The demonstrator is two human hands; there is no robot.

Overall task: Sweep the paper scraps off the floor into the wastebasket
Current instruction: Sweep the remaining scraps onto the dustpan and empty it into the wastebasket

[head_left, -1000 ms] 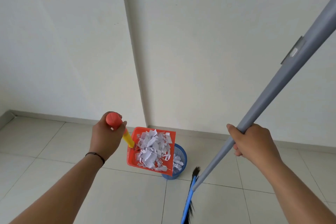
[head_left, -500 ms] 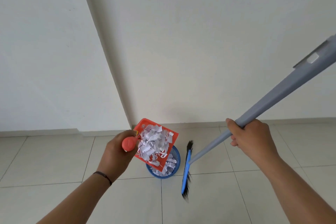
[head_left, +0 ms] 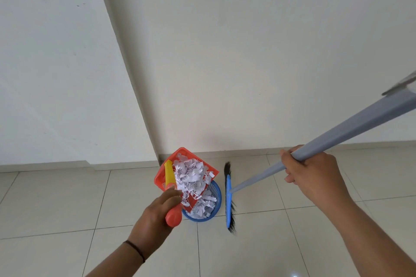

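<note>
Nearest, the left hand (head_left: 155,216) reached in from the lower left with a dark band (head_left: 136,251) at the wrist, its fingers (head_left: 171,195) wrapped tight around the orange end of the dustpan's handle. To the right, the right hand (head_left: 313,175) had its fingers closed around the grey broom pole (head_left: 351,123), which ran up and off the right edge. Just beyond the left hand, the orange dustpan (head_left: 180,157) was tilted, its low edge over the blue wastebasket (head_left: 217,198) on the tiled floor (head_left: 67,204). White paper scraps (head_left: 191,175) were heaped in the pan and spilling down from it, with more already lying inside the basket. Just right of the basket, the blue broom head (head_left: 228,200) with black bristles stood on edge, close beside the rim; whether they touched could not be told. Farthest back, the white walls (head_left: 247,51) met in a corner directly behind the dustpan.
</note>
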